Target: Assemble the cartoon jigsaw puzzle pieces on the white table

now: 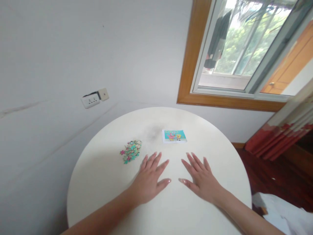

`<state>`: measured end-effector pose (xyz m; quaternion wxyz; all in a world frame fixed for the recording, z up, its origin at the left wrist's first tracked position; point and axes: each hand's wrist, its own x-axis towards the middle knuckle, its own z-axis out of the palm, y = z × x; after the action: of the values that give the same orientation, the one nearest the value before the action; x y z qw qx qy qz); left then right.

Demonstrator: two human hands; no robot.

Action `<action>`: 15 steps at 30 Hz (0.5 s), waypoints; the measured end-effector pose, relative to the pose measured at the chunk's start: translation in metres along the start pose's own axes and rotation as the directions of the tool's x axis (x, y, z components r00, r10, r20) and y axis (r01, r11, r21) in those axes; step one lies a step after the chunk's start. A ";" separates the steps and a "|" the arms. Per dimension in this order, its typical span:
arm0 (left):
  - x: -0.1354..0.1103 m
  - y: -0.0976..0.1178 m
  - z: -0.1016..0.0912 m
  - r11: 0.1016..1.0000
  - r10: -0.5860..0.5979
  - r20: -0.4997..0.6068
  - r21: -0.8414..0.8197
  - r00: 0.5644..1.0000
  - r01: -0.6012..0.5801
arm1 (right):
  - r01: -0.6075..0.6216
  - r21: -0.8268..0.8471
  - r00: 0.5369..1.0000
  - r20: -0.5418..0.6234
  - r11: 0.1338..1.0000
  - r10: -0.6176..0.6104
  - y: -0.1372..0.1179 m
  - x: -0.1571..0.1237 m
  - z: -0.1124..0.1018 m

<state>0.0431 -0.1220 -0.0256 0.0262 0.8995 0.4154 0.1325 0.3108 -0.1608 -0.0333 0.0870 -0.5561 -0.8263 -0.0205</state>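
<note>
My left hand (pixel 150 178) lies flat on the round white table (pixel 97 176), fingers spread, holding nothing. My right hand (pixel 199 178) rests flat beside it, fingers also spread and empty. A small heap of colourful puzzle pieces (pixel 131 151) sits just beyond and to the left of my left hand. A small box with a cartoon picture (pixel 174 135) lies farther back, between the two hands' lines and apart from both.
The table stands close to a white wall with a socket plate (pixel 91 100). A wood-framed window (pixel 234 98) is at the upper right. A red curtain (pixel 281 137) hangs at the right over a dark red floor (pixel 274 176).
</note>
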 end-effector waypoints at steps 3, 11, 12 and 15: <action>0.000 -0.003 0.001 1.000 0.004 -0.020 0.017 1.000 -0.004 | 0.004 -0.012 1.000 -0.005 1.000 -0.004 -0.001 0.002 -0.001; -0.001 -0.007 0.006 0.997 0.044 -0.049 0.061 0.998 -0.041 | -0.001 -0.009 1.000 0.002 1.000 0.001 -0.002 0.003 -0.001; -0.001 -0.008 0.007 0.997 0.046 -0.049 0.063 0.998 -0.043 | -0.001 -0.012 1.000 -0.002 1.000 0.001 -0.002 0.003 -0.001; -0.001 -0.009 0.008 0.997 0.051 -0.048 0.068 0.998 -0.048 | -0.001 -0.017 1.000 0.000 1.000 0.001 -0.002 0.003 -0.001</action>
<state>0.0381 -0.1165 -0.0348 -0.0174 0.9064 0.3976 0.1416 0.3081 -0.1589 -0.0319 0.0823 -0.5575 -0.8257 -0.0271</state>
